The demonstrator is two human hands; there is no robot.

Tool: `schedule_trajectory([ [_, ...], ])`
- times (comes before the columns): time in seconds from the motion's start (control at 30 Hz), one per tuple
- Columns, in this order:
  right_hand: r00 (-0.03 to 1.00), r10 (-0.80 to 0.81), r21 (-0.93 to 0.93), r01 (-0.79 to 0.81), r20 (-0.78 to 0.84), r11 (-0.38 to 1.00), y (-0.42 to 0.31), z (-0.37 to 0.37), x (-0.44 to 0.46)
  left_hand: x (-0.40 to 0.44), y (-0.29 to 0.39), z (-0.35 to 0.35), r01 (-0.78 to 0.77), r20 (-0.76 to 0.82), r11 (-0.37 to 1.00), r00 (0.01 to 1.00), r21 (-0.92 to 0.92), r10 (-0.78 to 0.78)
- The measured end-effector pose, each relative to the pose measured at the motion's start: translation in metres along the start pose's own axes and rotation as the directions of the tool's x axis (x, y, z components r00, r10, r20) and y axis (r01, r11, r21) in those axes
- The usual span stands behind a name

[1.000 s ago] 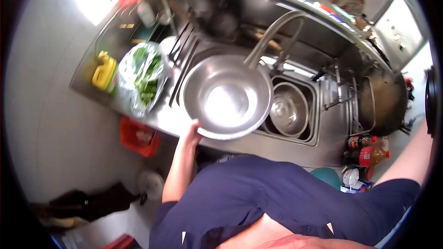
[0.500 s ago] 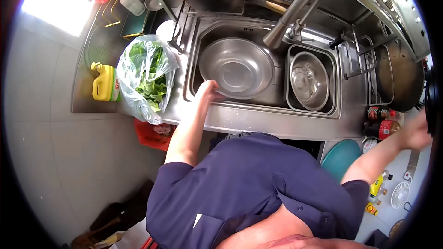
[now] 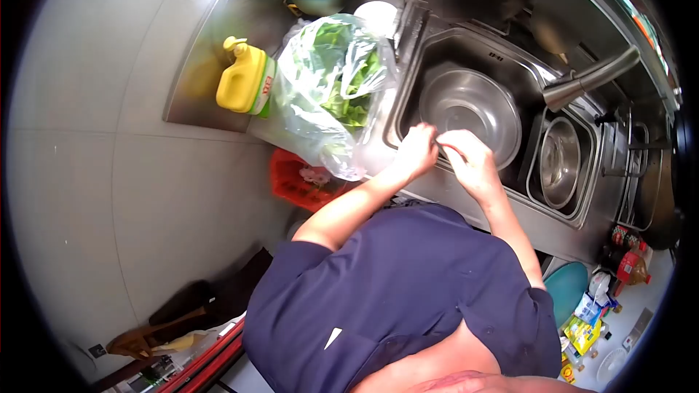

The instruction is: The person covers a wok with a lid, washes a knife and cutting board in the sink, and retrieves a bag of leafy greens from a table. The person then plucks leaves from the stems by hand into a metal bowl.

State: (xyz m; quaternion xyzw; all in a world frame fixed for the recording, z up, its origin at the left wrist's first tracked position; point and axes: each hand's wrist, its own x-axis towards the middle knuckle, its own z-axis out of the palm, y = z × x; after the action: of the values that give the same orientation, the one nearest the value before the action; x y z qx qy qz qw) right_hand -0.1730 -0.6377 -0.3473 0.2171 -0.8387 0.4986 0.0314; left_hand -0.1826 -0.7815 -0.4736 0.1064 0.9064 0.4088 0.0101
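Note:
My left hand (image 3: 419, 148) and my right hand (image 3: 470, 162) meet over the front edge of the sink (image 3: 409, 113). Their fingertips are closed and nearly touching. Something small and dark may lie between them, too small to name. Just beyond the fingers, a wide stainless steel basin (image 3: 477, 94) sits in the large sink bowl, partly covered by my right hand. To the left, a clear plastic bag of green leafy vegetables (image 3: 331, 80) rests on the counter. A smaller metal bowl (image 3: 561, 164) stands in the right-hand sink compartment.
The faucet (image 3: 593, 76) reaches over the sink from the right. A yellow jug (image 3: 244, 80) stands left of the bag. A red basket (image 3: 295, 178) is below the counter edge. Bottles (image 3: 630, 266) and a teal round item (image 3: 566, 291) are at the lower right.
My right hand has come from the far right to join my left hand at the sink's front edge. My left hand has left the basin's rim. The view has turned leftward.

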Motion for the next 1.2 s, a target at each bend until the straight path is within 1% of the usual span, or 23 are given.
schedule_trajectory([
  [0.03,0.996,-0.078,0.076,0.075,0.041,0.994,0.001,0.015,0.018,-0.006,0.012,-0.029,0.035,0.052,0.999,0.998,-0.008,-0.035],
  [0.07,0.987,-0.137,0.108,0.128,0.084,0.986,0.002,0.033,0.035,-0.02,0.035,-0.068,-0.064,-0.087,0.99,0.993,0.129,0.075],
  [0.13,0.956,-0.214,0.149,0.186,0.201,0.971,-0.001,0.069,0.064,-0.038,0.043,-0.125,0.048,-0.08,0.928,0.997,0.369,-0.02],
  [0.17,0.922,-0.285,0.188,0.241,0.261,0.952,-0.012,0.084,0.079,-0.047,0.048,-0.152,0.051,-0.2,0.875,0.978,0.482,0.054],
  [0.2,0.856,-0.416,0.219,0.362,0.308,0.906,-0.019,0.1,0.091,-0.056,0.048,-0.176,0.114,-0.261,0.852,0.965,0.51,0.027],
  [0.27,0.779,-0.516,0.27,0.443,0.355,0.855,-0.033,0.132,0.107,-0.078,0.033,-0.21,0.279,-0.441,0.796,0.897,0.537,-0.017],
  [0.3,0.746,-0.56,0.287,0.483,0.36,0.827,-0.037,0.149,0.112,-0.089,0.024,-0.223,0.323,-0.509,0.845,0.858,0.426,-0.071],
  [0.37,0.654,-0.639,0.291,0.57,0.405,0.768,-0.048,0.18,0.121,-0.108,0.001,-0.232,0.451,-0.645,0.798,0.757,0.4,-0.104],
  [0.43,0.489,-0.809,0.242,0.784,0.326,0.572,-0.053,0.215,0.132,-0.113,-0.006,-0.232,0.474,-0.654,0.823,0.736,0.314,-0.174],
  [0.5,0.54,-0.718,0.027,0.791,0.441,0.611,-0.066,0.222,0.144,-0.112,-0.004,-0.231,0.475,-0.656,0.85,0.72,0.226,-0.228],
  [0.53,0.592,-0.538,0.017,0.663,0.6,0.748,-0.059,0.225,0.153,-0.107,0.001,-0.232,0.471,-0.661,0.863,0.709,0.182,-0.247],
  [0.57,0.629,-0.632,-0.124,0.747,0.453,0.654,-0.035,0.231,0.158,-0.102,0.004,-0.234,0.465,-0.665,0.875,0.697,0.136,-0.267],
  [0.63,0.642,-0.626,-0.3,0.764,0.443,0.571,0.008,0.231,0.153,-0.096,-0.002,-0.241,0.462,-0.72,0.859,0.671,0.221,-0.176],
  [0.7,0.598,-0.557,-0.3,0.789,0.577,0.536,0.024,0.206,0.145,-0.094,-0.026,-0.247,0.422,-0.729,0.904,0.64,0.069,-0.243],
  [0.73,0.566,-0.467,-0.289,0.791,0.679,0.54,0.014,0.177,0.139,-0.094,-0.053,-0.243,0.356,-0.724,0.928,0.668,0.111,-0.17],
  [0.77,0.522,-0.557,-0.217,0.826,0.646,0.521,0.032,0.17,0.133,-0.093,-0.069,-0.234,0.422,-0.634,0.892,0.648,-0.163,-0.422],
  [0.83,0.498,-0.664,0.022,0.791,0.557,0.611,0.07,0.156,0.119,-0.087,-0.086,-0.212,0.553,-0.313,0.58,0.505,-0.598,-0.804],
  [0.9,0.495,-0.675,0.087,0.768,0.547,0.634,0.068,0.13,0.113,-0.094,-0.127,-0.165,0.492,-0.22,0.507,0.528,-0.707,-0.82],
  [0.93,0.508,-0.675,0.111,0.75,0.535,0.652,0.076,0.127,0.112,-0.103,-0.161,-0.139,0.401,-0.303,0.619,0.614,-0.675,-0.729],
  [1.03,0.621,-0.525,0.145,0.555,0.582,0.819,0.079,0.115,0.115,-0.115,-0.145,-0.123,0.33,-0.308,0.69,0.713,-0.644,-0.629],
  [1.1,0.686,-0.251,0.049,0.301,0.682,0.952,0.046,0.099,0.124,-0.126,-0.11,-0.132,0.258,-0.229,0.542,0.704,-0.799,-0.673],
  [1.13,0.712,-0.219,0.03,0.269,0.667,0.963,0.056,0.106,0.13,-0.13,-0.095,-0.14,0.216,-0.19,0.461,0.703,-0.861,-0.685],
  [1.2,0.744,-0.228,0.089,0.222,0.628,0.971,0.054,0.104,0.136,-0.144,-0.082,-0.147,0.114,-0.304,0.522,0.701,-0.845,-0.646],
])
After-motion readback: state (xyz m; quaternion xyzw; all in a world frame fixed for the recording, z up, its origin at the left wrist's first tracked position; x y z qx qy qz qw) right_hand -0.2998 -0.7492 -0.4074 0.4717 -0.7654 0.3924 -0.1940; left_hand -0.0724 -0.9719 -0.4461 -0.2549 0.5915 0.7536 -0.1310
